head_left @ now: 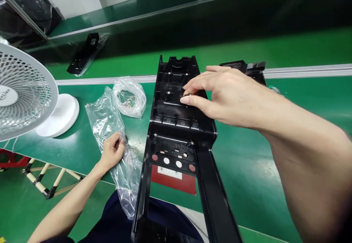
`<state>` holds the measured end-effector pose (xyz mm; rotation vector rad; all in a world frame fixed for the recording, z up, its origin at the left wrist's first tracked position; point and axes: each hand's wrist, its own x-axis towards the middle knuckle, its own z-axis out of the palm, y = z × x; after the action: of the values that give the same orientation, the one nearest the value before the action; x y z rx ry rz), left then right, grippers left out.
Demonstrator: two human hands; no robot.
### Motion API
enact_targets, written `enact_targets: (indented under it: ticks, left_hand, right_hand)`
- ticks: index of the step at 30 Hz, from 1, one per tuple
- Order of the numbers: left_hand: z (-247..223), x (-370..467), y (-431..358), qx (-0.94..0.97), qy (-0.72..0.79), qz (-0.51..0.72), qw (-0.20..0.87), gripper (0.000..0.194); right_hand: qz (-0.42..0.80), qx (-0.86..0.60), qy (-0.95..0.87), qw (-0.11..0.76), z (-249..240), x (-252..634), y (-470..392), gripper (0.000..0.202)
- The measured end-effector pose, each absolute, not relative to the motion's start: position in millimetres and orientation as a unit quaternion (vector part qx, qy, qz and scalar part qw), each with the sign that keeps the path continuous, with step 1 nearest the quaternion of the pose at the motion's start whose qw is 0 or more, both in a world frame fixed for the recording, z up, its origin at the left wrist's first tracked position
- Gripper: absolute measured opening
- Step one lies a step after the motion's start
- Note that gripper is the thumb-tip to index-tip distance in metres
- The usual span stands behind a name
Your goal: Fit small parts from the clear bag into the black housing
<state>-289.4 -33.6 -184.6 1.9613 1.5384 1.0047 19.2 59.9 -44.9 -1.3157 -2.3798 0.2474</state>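
A long black plastic housing [176,125] lies lengthwise on the green bench, its near end reaching over my lap. My right hand [222,92] hovers over its upper half, thumb and fingers pinched on a small round metal part [188,95] that touches the housing. My left hand [112,149] rests on a crumpled clear plastic bag [106,122] left of the housing, fingers curled on the film.
A second clear bag [129,98] with several small metal pieces sits beside the housing. A white desk fan [24,92] stands at the left. Another black part [82,56] lies on the conveyor belt behind, and one more [247,69] behind my right hand.
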Motion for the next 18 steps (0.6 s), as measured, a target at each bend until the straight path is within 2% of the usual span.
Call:
enact_targets:
  ticks: [9, 18]
  left_hand:
    - [-178, -299, -40, 0.687, 0.546, 0.414, 0.244, 0.024]
    - [-108, -333, -4, 0.681, 0.531, 0.493, 0.099, 0.017]
  right_hand:
    - [0.112, -0.446, -0.852, 0.249, -40, 24, 53, 0.013]
    - [0.094, -0.486, -0.845, 0.203, -29, 23, 47, 0.013]
